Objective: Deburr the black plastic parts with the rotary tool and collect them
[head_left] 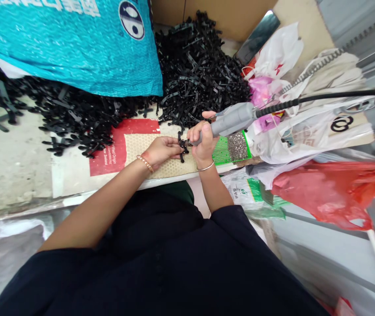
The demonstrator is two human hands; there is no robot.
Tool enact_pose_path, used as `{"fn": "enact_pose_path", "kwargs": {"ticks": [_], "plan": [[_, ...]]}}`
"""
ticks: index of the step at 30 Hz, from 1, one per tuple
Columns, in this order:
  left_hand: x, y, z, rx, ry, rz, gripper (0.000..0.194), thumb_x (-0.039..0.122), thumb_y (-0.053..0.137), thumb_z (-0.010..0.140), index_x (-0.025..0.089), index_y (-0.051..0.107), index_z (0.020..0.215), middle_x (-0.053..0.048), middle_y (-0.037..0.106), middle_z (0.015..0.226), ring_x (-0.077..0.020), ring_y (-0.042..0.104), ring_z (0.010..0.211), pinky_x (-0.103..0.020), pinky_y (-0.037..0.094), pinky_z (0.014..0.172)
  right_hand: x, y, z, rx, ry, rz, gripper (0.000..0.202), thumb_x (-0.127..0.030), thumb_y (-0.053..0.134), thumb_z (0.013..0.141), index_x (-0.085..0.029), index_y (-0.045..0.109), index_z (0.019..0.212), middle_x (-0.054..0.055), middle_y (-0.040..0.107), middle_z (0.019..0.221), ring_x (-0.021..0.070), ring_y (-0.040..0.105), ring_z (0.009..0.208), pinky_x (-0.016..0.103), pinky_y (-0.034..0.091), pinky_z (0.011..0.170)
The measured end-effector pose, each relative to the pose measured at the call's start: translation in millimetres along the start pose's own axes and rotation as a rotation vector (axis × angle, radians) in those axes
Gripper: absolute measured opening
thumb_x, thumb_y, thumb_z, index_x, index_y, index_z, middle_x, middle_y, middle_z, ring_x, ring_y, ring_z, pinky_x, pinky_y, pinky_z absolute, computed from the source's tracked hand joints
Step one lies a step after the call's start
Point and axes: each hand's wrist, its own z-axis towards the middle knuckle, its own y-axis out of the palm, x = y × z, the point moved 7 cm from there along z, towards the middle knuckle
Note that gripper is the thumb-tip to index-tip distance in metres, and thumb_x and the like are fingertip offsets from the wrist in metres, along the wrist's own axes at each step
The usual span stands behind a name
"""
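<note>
My right hand (203, 142) is wrapped round a grey electric screwdriver (233, 119), whose black cable runs off to the right. Its tip points left, against a small black plastic part (182, 147). Between the fingertips of my left hand (164, 151) that same part is pinched, over a beige honeycomb-patterned mat (138, 147). Just right of my right hand lies a green perforated tray (220, 151) with many small metal screws (238, 147) heaped at its right end. Whether a screw sits on the screwdriver's tip is too small to tell.
A big pile of black plastic parts (200, 70) rises behind my hands; more parts (75, 118) spread leftward below a blue woven sack (75, 48). To the right are a phone-like dark slab (258, 35), white plastic bags (279, 52) and a red bag (332, 188) hanging at the edge.
</note>
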Motion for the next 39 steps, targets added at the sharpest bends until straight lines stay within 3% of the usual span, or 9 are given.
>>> {"fn": "enact_pose_path", "kwargs": {"ticks": [10,14,17,19,22,24,30,35,39], "plan": [[-4,-2.5,11,-0.032,0.016,0.021,0.038,0.013,0.103,0.049,0.011,0.077,0.077,-0.005,0.079,0.079,-0.0145,0.072,0.07,-0.027,0.063,0.071,20,8,5,-0.217,0.123,0.016,0.062,-0.084,0.076,0.076,-0.03,0.054,0.098,-0.016,0.039,0.05,0.0087,0.04,0.04,0.028,0.04,0.046],[-3,2.5,11,-0.008,0.035,0.058,0.025,0.007,0.095,0.058,0.012,0.077,0.075,-0.006,0.078,0.075,-0.0162,0.073,0.068,-0.03,0.063,0.071,17,14,8,-0.292,0.159,0.127,0.045,-0.065,0.08,0.082,-0.028,0.057,0.095,-0.017,0.04,0.044,0.0051,0.04,0.037,0.025,0.034,0.045],[-3,12.9,10,-0.022,0.068,0.135,0.017,0.003,0.086,0.066,0.014,0.072,0.066,-0.003,0.073,0.066,-0.0123,0.065,0.059,-0.027,0.06,0.067,0,18,4,-0.214,0.237,0.171,0.009,-0.026,0.063,0.097,-0.027,0.065,0.089,-0.012,0.044,0.04,0.0032,0.04,0.034,0.025,0.031,0.044],[-5,14.3,16,-0.046,0.072,0.173,0.014,0.002,0.08,0.07,0.014,0.073,0.068,-0.003,0.071,0.065,-0.0113,0.063,0.057,-0.024,0.057,0.064,-17,16,-1,-0.1,0.257,0.232,0.037,-0.006,0.043,0.1,-0.025,0.074,0.092,-0.006,0.049,0.042,0.0044,0.046,0.038,0.022,0.039,0.046],[-3,6.4,26,-0.075,0.103,0.144,0.012,0.007,0.083,0.072,0.016,0.075,0.074,0.001,0.071,0.071,-0.0102,0.063,0.06,-0.022,0.056,0.062,-34,-4,-14,0.173,0.335,0.384,0.065,-0.006,0.016,0.108,-0.03,0.074,0.088,-0.001,0.052,0.048,0.0054,0.052,0.041,0.022,0.049,0.047],[0,7.7,25,-0.15,0.132,0.065,0.024,0.01,0.093,0.063,0.017,0.073,0.073,0.001,0.072,0.077,-0.0113,0.067,0.066,-0.021,0.055,0.062,-46,-18,-27,0.278,0.311,0.312,0.062,-0.007,0.021,0.11,-0.032,0.074,0.09,-0.001,0.057,0.055,0.0042,0.056,0.046,0.023,0.056,0.052],[21,10.6,0,-0.134,0.188,-0.084,0.039,0.023,0.106,0.055,0.018,0.07,0.068,-0.003,0.071,0.075,-0.0114,0.065,0.066,-0.022,0.052,0.059,-70,-25,-53,0.153,0.072,-0.013,0.05,-0.002,0.042,0.099,-0.035,0.079,0.096,-0.003,0.049,0.058,0.0018,0.049,0.046,0.021,0.053,0.05],[67,-42.3,-61,-0.054,0.303,-0.076,0.027,0.03,0.096,0.077,0.014,0.075,0.084,-0.009,0.078,0.094,-0.0123,0.07,0.076,-0.03,0.058,0.077,-70,-33,-60,0.237,0.145,-0.034,0.035,-0.009,0.055,0.093,-0.034,0.078,0.089,-0.002,0.048,0.06,0.0047,0.048,0.048,0.028,0.051,0.051],[108,-158.2,-158,0.306,0.467,-0.013,0.041,0.024,0.092,0.081,0.016,0.073,0.116,-0.012,0.082,0.108,-0.017,0.075,0.09,-0.033,0.059,0.087,-73,-39,-51,0.145,0.048,-0.075,0.012,-0.027,0.073,0.074,-0.03,0.075,0.086,-0.004,0.048,0.054,0.0082,0.045,0.047,0.033,0.048,0.05]]}}
